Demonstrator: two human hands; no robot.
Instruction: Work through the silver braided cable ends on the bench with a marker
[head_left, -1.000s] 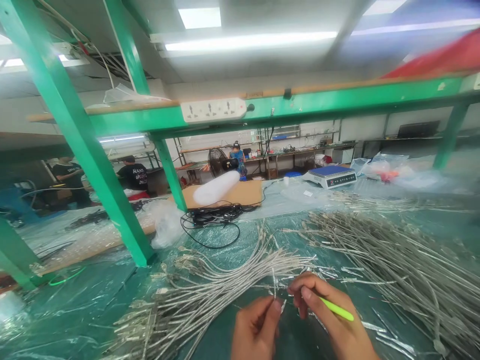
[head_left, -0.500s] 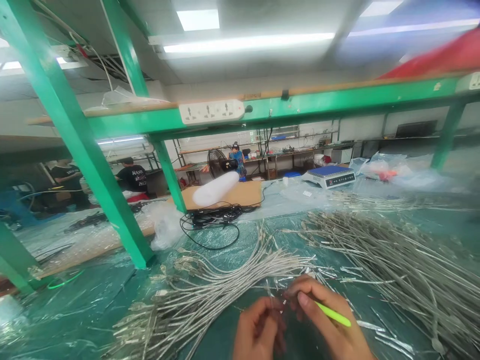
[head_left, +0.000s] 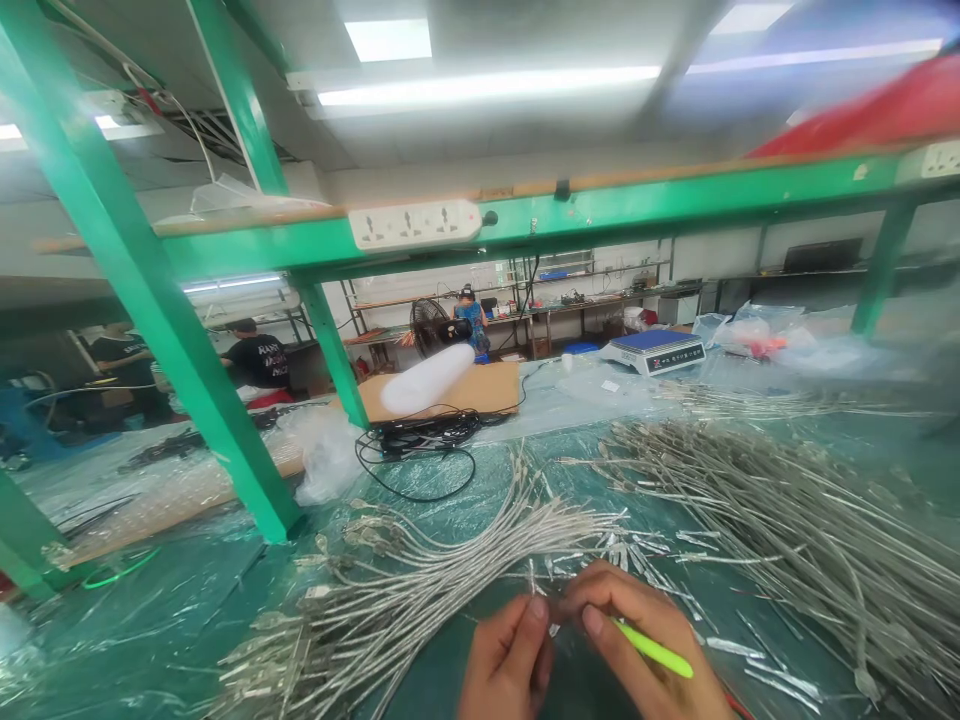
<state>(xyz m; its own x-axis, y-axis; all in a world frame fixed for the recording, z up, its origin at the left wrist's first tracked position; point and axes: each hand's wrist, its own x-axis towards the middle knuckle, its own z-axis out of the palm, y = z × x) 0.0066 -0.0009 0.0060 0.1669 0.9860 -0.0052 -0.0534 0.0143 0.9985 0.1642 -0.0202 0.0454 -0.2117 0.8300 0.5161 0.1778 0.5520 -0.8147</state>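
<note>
My left hand (head_left: pixel 510 650) is closed in a pinch, thumb against index finger, on a thin silvery piece (head_left: pixel 533 578) that sticks up from its fingertips. I cannot tell whether that piece is a cable end or a strip of foil. Close beside it, my right hand (head_left: pixel 641 635) is closed around a slim tool with a neon yellow-green handle (head_left: pixel 656 652); its working tip is hidden by the fingers. The fingertips of both hands nearly meet. Left of them lies a fanned bundle of silvery braided cables (head_left: pixel 450 565) with connectors at their ends.
A larger heap of similar cables (head_left: pixel 757 520) spreads to the right, with loose foil strips (head_left: pixel 784 682) near it. Farther back are a digital scale (head_left: pixel 654 352), coiled black cables (head_left: pixel 427 432) and a green frame post (head_left: pixel 180 340). Several people are in the background.
The left thumb has moved up to press on the index fingertip, and the silvery piece now stands above it. My right hand stays close by with the tool; the view has shifted slightly.
</note>
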